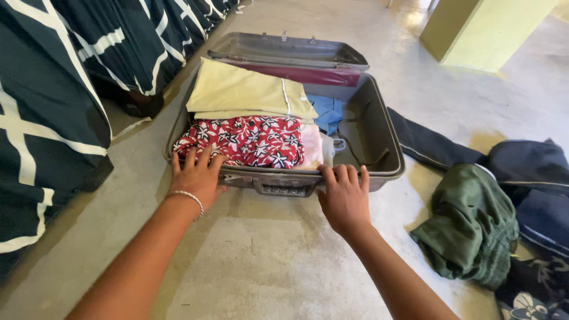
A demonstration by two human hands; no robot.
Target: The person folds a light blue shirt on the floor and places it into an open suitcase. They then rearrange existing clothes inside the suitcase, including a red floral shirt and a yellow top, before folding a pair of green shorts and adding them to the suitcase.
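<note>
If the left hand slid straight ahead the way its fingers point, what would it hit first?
The left hand, on the suitcase's near rim, points into it. It would likely meet the folded red floral cloth at once; fingertips look nearly on it already.

Both arms reach forward, left hand (198, 175) spread flat, right hand (344, 195) curled with fingers hooked downward.

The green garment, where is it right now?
In the head view, the green garment lies crumpled on the floor, right of the open suitcase, against dark clothes.
</note>
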